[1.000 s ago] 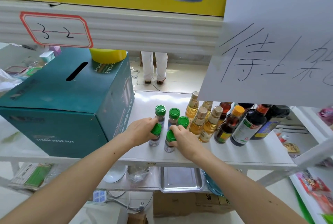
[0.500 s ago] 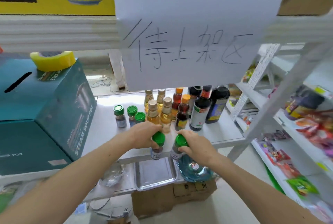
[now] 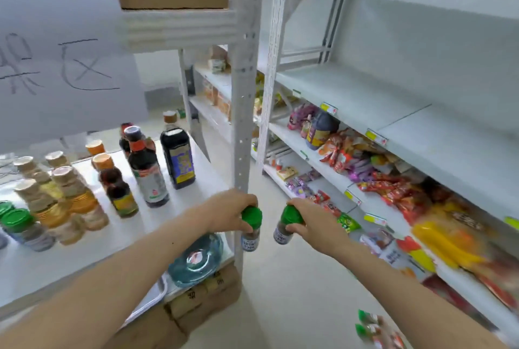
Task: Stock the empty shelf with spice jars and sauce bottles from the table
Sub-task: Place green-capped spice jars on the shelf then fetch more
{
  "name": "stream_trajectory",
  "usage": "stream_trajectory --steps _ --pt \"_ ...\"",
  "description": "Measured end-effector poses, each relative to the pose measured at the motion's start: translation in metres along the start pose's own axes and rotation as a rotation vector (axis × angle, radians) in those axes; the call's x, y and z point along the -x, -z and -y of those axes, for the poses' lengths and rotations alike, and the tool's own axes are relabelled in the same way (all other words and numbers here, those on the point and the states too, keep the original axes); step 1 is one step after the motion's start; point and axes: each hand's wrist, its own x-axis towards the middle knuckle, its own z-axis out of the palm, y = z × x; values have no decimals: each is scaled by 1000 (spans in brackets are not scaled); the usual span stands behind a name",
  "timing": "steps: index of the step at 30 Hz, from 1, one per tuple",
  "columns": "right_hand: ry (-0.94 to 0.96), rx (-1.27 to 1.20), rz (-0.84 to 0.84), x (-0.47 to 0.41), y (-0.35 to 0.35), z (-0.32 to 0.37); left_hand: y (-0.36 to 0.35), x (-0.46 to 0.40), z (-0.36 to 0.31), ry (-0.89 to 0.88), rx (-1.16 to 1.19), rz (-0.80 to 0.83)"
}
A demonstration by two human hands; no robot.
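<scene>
Spice jars, one in the left hand [image 3: 229,212] and one in the right hand [image 3: 310,220], seem pinched only by green caps, so either could slip and drop.

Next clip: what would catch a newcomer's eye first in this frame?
Two hands at centre, the left hand and the right hand, each grip a green-capped spice jar, the left jar and the right jar, in mid-air. At right lies a bare white shelf above bright snack packets; dark sauce bottles stand on the table at left.
</scene>
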Motion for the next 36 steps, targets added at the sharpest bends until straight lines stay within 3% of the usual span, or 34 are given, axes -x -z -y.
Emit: stream_trajectory --steps 10,23,36 --pt "-295 25 -178 28 91 -154 20 -183 -108 -271 -36 -41" --pt "-638 55 -406 -19 201 -316 63 -431 -206 -518 22 -78" --pt "-802 63 -442 -56 275 -478 56 -616 -303 -650 97 -58"
